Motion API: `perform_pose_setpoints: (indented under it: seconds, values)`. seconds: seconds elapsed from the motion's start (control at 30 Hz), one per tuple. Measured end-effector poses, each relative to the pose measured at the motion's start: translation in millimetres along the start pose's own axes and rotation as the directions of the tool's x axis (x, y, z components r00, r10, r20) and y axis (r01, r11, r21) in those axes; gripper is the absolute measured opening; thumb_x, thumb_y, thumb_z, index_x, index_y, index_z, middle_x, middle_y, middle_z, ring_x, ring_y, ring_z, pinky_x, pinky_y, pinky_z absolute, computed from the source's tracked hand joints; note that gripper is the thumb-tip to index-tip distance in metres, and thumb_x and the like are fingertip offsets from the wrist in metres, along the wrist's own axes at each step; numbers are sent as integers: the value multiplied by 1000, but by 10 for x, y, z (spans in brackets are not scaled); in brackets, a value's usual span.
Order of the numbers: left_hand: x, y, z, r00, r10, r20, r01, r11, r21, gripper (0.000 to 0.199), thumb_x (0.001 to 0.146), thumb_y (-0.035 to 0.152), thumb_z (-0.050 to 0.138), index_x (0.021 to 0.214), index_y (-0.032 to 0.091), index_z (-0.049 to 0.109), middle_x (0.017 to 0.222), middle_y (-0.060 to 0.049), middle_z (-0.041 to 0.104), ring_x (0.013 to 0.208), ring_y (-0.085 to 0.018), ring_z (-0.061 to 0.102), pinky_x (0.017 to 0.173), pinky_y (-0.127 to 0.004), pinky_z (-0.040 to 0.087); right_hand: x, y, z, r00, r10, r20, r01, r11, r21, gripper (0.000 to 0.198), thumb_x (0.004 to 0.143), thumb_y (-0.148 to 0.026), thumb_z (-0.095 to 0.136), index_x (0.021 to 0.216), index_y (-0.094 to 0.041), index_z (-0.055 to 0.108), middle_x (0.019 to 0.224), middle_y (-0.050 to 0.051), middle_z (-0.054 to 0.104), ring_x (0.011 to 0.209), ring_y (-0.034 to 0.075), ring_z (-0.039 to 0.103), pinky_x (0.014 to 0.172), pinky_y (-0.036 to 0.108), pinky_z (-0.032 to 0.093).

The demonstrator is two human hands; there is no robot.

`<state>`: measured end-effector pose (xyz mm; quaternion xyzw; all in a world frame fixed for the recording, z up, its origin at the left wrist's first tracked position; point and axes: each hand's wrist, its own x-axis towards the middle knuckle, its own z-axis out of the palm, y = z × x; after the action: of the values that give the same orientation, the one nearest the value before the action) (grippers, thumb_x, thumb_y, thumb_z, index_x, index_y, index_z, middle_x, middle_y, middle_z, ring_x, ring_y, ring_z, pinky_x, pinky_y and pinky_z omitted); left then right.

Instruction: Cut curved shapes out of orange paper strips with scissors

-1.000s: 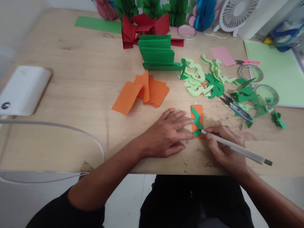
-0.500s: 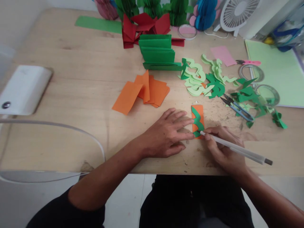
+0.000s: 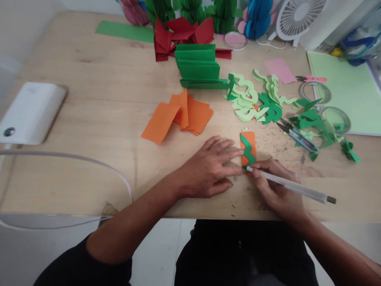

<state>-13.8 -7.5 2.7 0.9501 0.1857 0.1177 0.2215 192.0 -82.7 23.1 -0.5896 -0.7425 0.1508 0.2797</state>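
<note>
A small orange paper rectangle (image 3: pixel 252 139) lies near the table's front edge, with a wavy green paper cutout (image 3: pixel 248 152) on top of it. My left hand (image 3: pixel 210 169) rests flat with fingers spread, its fingertips touching the left side of these papers. In my right hand (image 3: pixel 278 188) is a white pen (image 3: pixel 293 186), pinched between thumb and fingers. The pen's tip meets the lower end of the green cutout. Beyond my left hand lies a loose stack of orange paper pieces (image 3: pixel 196 115).
Thread snips (image 3: pixel 299 137) lie to the right among green paper scraps (image 3: pixel 309 119). Folded green paper (image 3: pixel 199 69), light green cutouts (image 3: pixel 244 89) and tape rolls (image 3: pixel 315 92) sit farther back. A white power bank (image 3: pixel 31 111) with a cable (image 3: pixel 74 156) occupies the left side.
My right hand and the pen have shifted slightly left and down along the green cutout's lower end. My left hand stays in place.
</note>
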Motion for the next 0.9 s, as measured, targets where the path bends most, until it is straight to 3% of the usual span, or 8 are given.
perform_pose_setpoints:
  seconds: [0.17,0.43,0.9]
  values:
    - [-3,3,-1,1000,-5,-3,5,1000,0,35,88,36,52,120,30,63,143,-6,47,135,-32,33,111,-55,19,0,0,0,998,60,16,-60,998,35,8,87,-22,54,82,-23,60,69,0,67,60,16,61,60,30,46]
    - [-8,0,-1,1000,-11,9,11,1000,3,35,88,35,52,122,33,62,144,-5,46,135,-31,31,110,-55,18,63,41,-39,967,252,-43,-242,955,173,8,86,-26,58,83,-21,63,69,0,68,56,15,61,51,25,45]
    - [-5,-1,-4,1000,-1,-10,0,1000,-18,35,87,34,53,121,32,62,142,-5,47,135,-31,32,110,-55,19,90,80,80,979,205,-20,-202,975,95,12,88,-30,56,88,-22,64,76,2,70,67,18,64,60,31,48]
